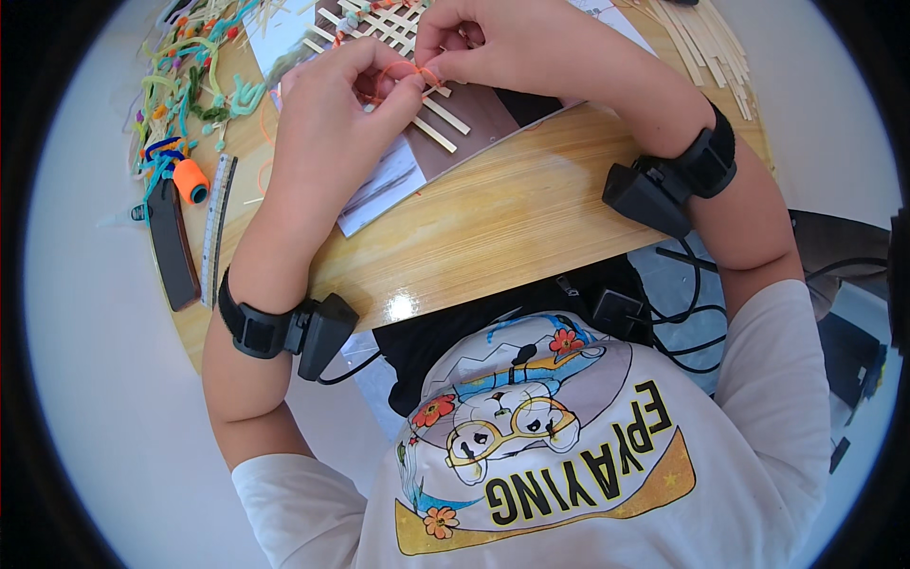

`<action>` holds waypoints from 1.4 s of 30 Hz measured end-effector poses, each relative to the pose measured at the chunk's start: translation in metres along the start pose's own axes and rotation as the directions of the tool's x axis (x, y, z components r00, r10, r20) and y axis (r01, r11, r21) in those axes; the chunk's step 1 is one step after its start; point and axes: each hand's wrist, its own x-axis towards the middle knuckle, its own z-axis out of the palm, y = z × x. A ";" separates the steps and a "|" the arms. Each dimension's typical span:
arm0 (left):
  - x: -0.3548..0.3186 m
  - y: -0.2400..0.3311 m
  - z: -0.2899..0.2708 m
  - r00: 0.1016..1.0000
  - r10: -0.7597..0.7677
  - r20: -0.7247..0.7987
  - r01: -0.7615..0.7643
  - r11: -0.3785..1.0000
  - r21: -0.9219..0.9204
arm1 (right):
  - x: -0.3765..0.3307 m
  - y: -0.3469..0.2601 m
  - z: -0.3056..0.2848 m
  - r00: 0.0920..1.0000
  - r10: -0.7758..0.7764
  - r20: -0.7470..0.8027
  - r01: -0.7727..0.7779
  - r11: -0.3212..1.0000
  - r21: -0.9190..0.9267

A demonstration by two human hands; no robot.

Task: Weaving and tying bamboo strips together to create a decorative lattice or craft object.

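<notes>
Between both hands' fingertips (411,87): a thin orange string (423,71) crossed itself, part of it curving out in a loose loop.
Left hand (332,104): thumb and forefinger were closed on the string, seemingly to steady the crossing.
Right hand (517,38): thumb and forefinger were bent together just beside the left ones, in a pinch that looked closed on the string; the remaining fingers were curled in, perhaps to keep out of the way.
Wooden lattice (391,26): it lay directly under and beyond the fingers, loose strip ends poking out nearer the body; hands held so low probably kept the string close to the slats.
Picture sheets (384,190): they were spread beneath the lattice, below the fingers, possibly to shield the tabletop.
Left of the fingers: fuzzy coloured wires (198,98) were heaped, with an orange spool (191,181), a ruler (217,228) and a long dark brown object (172,247) nearer the body, likely set aside within reach.
Right of the fingers, farther off: spare wooden strips (697,43) lay bunched at the table's edge.
Table (455,247): pale, glossy wood grain with a curved edge ran from under the fingers toward the body, catching a bright glare.
Room: below the tabletop, well apart from the fingers, were a pale floor (104,351) and black cables (697,275).
</notes>
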 end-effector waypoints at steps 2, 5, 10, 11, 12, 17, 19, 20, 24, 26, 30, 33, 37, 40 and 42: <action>0.000 -0.001 0.000 1.000 0.022 -0.001 -0.022 1.000 -0.005 | -0.001 0.000 0.001 1.000 -0.020 -0.005 0.020 1.000 -0.005; 0.000 -0.001 0.000 0.998 0.067 -0.017 -0.068 0.996 -0.054 | -0.002 -0.007 0.000 1.000 -0.010 -0.008 0.009 1.000 -0.025; 0.001 -0.003 -0.007 0.975 0.213 -0.057 -0.211 0.977 0.039 | -0.004 -0.010 -0.008 0.998 0.016 0.065 -0.014 1.000 -0.025; 0.001 -0.002 -0.008 0.971 0.234 -0.049 -0.230 0.970 0.078 | -0.004 -0.011 -0.008 0.998 0.022 0.061 -0.020 0.999 -0.029; 0.000 0.000 -0.010 0.971 0.234 -0.048 -0.230 0.970 0.078 | -0.004 -0.011 -0.009 0.998 0.029 0.056 -0.027 0.999 -0.033; 0.000 0.004 -0.009 0.927 0.373 0.037 -0.375 0.921 0.104 | -0.001 -0.005 -0.012 0.999 -0.010 0.048 0.013 0.998 -0.061; -0.001 0.004 -0.009 0.924 0.377 0.066 -0.382 0.917 0.116 | -0.004 -0.003 -0.014 0.999 -0.040 -0.022 0.037 0.992 -0.121; -0.001 0.003 -0.010 0.923 0.372 0.094 -0.382 0.915 0.128 | -0.009 -0.018 -0.022 0.998 0.048 0.028 -0.047 0.998 -0.049; -0.001 0.004 -0.011 0.924 0.359 0.133 -0.373 0.923 0.097 | -0.007 -0.026 -0.019 0.988 0.152 -0.017 -0.153 0.985 -0.077; -0.001 0.004 -0.011 0.910 0.375 0.180 -0.395 0.914 0.094 | -0.006 -0.019 -0.018 0.994 0.108 -0.011 -0.109 0.992 -0.065; -0.001 0.006 -0.010 0.905 0.369 0.210 -0.392 0.916 0.080 | 0.012 0.026 -0.005 0.927 -0.347 -0.139 0.312 0.923 -0.225; -0.002 0.005 -0.011 0.918 0.351 0.183 -0.368 0.928 0.065 | 0.000 -0.002 -0.011 0.998 -0.001 -0.062 -0.007 0.992 -0.128; -0.005 0.004 -0.022 0.933 0.270 0.238 -0.297 0.951 0.083 | -0.004 -0.017 -0.024 0.980 0.177 0.093 -0.181 0.983 0.039; -0.004 0.017 -0.028 0.965 0.102 0.243 -0.097 0.995 -0.030 | 0.003 -0.003 -0.022 0.955 -0.076 -0.286 0.066 0.997 -0.043; -0.009 0.015 -0.035 0.979 -0.020 0.204 0.040 0.995 -0.093 | -0.001 -0.032 -0.032 0.952 0.286 -0.110 -0.279 0.957 0.080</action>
